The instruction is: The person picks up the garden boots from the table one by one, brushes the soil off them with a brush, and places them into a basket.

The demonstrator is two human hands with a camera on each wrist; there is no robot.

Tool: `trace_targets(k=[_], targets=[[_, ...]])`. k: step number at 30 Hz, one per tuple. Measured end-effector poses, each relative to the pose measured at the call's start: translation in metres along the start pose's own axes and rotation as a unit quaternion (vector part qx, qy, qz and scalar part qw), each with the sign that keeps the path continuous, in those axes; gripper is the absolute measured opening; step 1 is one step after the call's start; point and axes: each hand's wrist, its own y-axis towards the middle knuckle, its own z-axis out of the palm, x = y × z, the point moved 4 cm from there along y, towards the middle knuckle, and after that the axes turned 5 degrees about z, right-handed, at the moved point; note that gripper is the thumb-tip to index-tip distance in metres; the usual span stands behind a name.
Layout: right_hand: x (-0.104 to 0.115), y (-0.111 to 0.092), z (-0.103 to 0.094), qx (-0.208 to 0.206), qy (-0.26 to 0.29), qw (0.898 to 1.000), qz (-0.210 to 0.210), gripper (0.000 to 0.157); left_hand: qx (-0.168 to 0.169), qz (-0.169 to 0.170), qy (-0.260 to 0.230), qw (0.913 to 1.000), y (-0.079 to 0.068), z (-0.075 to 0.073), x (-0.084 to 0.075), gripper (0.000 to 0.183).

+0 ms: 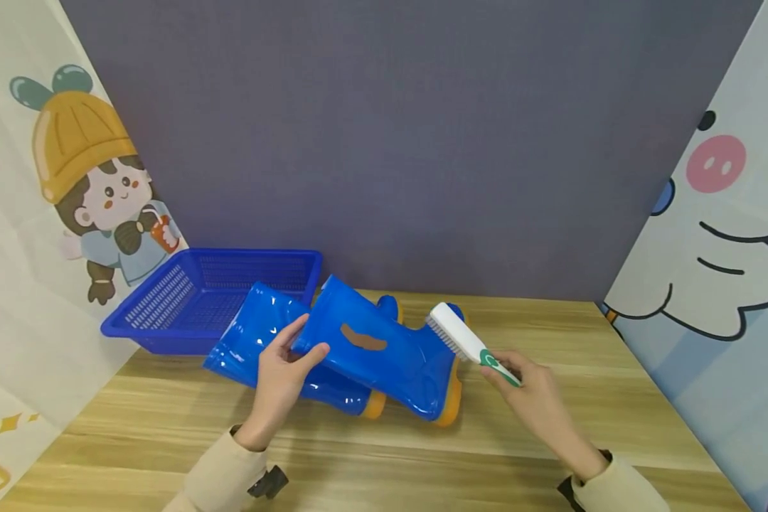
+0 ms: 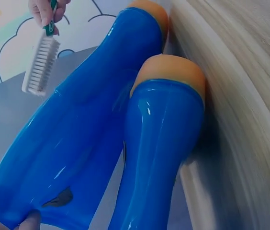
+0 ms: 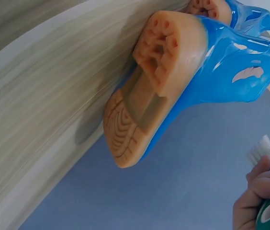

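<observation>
My left hand (image 1: 281, 377) grips a shiny blue rain boot (image 1: 400, 366) by the shaft near its opening, thumb and fingers at the edge. The boot lies tilted on its side, its orange sole (image 3: 147, 96) facing right. A brown smear (image 1: 363, 338) marks the shaft. Under and behind it lies a second blue boot (image 1: 256, 334), partly covered. In my right hand (image 1: 534, 395) is a white scrub brush (image 1: 456, 333) with a green-and-white handle. Its bristles point left and down toward the foot of the upper boot; the left wrist view shows the bristles (image 2: 43, 62) apart from the boot.
A blue plastic basket (image 1: 182, 343) stands at the back left, close behind the boots' openings. The wooden table (image 1: 537, 455) backs onto a grey panel (image 1: 422, 142). Cartoon-printed sheets (image 1: 710, 270) flank both sides.
</observation>
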Motion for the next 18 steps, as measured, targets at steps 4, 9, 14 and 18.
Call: trace_targets(k=[4, 9, 14, 18], targets=[[0.002, -0.001, 0.004, -0.004, 0.012, 1.000, 0.001, 0.029, -0.006, 0.006, -0.010, 0.9999, 0.001, 0.002, -0.001, 0.056], [0.005, 0.000, 0.011, 0.003, 0.032, 0.999, 0.013, 0.030, -0.002, 0.010, -0.005, 0.9999, 0.002, 0.000, 0.005, 0.055], [0.006, 0.004, 0.022, 0.022, 0.057, 0.998, 0.032, 0.031, 0.001, 0.016, -0.007, 0.9998, 0.004, -0.003, 0.011, 0.056], [0.008, 0.008, 0.031, 0.028, 0.067, 0.997, 0.040, 0.034, 0.002, 0.010, -0.011, 0.9999, 0.004, -0.006, 0.015, 0.056]])
